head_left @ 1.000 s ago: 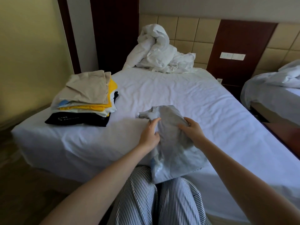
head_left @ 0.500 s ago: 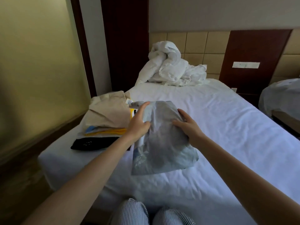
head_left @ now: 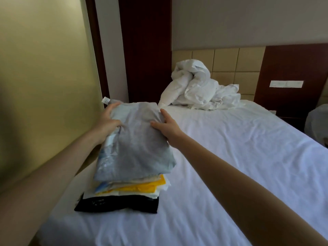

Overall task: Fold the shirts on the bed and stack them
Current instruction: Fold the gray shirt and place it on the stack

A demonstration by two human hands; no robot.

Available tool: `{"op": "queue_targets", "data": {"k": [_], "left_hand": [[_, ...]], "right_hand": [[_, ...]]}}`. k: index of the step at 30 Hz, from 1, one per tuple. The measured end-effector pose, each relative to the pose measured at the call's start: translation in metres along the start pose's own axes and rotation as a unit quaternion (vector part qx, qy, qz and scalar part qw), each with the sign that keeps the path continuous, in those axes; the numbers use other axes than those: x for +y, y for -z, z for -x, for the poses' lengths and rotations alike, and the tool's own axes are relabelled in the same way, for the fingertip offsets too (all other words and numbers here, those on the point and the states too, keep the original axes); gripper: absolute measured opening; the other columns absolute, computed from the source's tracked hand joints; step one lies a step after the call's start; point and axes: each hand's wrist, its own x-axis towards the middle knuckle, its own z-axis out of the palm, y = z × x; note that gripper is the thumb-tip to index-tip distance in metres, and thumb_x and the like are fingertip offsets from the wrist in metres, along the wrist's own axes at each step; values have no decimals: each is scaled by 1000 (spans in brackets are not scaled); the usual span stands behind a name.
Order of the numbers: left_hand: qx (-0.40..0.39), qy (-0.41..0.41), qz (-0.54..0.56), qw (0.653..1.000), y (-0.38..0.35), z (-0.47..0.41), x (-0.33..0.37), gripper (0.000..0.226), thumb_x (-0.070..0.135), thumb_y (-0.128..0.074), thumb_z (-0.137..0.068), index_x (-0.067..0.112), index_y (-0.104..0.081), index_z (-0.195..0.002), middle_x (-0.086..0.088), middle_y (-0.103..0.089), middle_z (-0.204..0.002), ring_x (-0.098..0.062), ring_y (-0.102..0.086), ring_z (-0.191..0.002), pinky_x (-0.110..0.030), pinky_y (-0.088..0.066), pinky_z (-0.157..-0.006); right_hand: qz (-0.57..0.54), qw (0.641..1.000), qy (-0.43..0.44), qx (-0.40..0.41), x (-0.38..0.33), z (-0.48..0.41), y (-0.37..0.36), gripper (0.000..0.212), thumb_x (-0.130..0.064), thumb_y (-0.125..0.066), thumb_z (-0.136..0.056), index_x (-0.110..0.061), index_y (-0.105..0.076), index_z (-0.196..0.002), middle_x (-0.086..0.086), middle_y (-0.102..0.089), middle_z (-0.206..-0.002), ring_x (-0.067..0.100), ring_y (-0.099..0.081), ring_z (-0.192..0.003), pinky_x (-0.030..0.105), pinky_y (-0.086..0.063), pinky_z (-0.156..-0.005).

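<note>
A folded grey shirt [head_left: 136, 144] lies on top of a stack of folded shirts [head_left: 127, 190] near the left edge of the bed [head_left: 230, 166]. The stack shows cream, yellow, white and black layers under it. My left hand [head_left: 108, 121] grips the grey shirt's far left edge, its fingers curled over the cloth by a white label. My right hand [head_left: 166, 125] holds the shirt's far right side, thumb on top and fingers at the edge.
A crumpled white duvet [head_left: 197, 86] is heaped at the head of the bed against a padded headboard [head_left: 230, 63]. A yellow wall [head_left: 44, 77] runs close along the left. A second bed's corner [head_left: 317, 125] shows at the far right.
Both hands lifted the folded grey shirt from the bed in front of me and carried it left onto the stack. The view turned left with them.
</note>
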Motion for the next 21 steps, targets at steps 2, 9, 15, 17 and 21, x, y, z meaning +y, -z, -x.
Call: {"op": "queue_targets", "data": {"k": [2, 9, 15, 17, 21], "left_hand": [[10, 38, -2, 999, 9, -11, -33, 71, -11, -58, -79, 22, -39, -139, 0, -41, -127, -16, -41, -109, -26, -36, -84], [-36, 236, 44, 970, 24, 3, -154, 94, 49, -84, -54, 17, -47, -135, -8, -60, -127, -23, -62, -104, -38, -51, -86], [-73, 192, -56, 977, 27, 17, -103, 74, 31, -71, -83, 14, -31, -143, -4, -47, -135, -23, -50, -116, -34, -43, -93], [-105, 152, -140, 973, 23, 31, -100, 72, 36, -65, -86, 16, -29, -146, -5, -41, -143, -24, -43, -128, -33, -37, -102], [-155, 145, -295, 932, 9, 58, -99, 52, 50, -35, -97, 25, -31, -144, -13, -29, -148, -33, -39, -129, -36, -34, -100]], "right_hand": [[-11, 999, -41, -17, 18, -13, -18, 85, -11, -67, -84, -21, -13, -149, 9, -37, -145, 26, -43, -127, 41, -37, -107], [129, 990, -57, -18, 79, 14, -37, 79, -32, -61, -89, -17, -12, -149, -3, -40, -137, 22, -39, -130, 21, -32, -97], [227, 966, -109, -57, 58, 26, -23, 86, -36, -65, -84, -19, -12, -148, 11, -34, -145, 30, -40, -128, 34, -38, -98], [204, 970, -125, -51, 59, 35, -23, 79, -28, -65, -85, -17, -17, -146, 13, -36, -142, 30, -43, -123, 33, -41, -94], [247, 959, -135, -47, 72, 58, -38, 69, -28, -61, -87, -16, -22, -143, 16, -29, -144, 33, -43, -123, 26, -36, -92]]}}
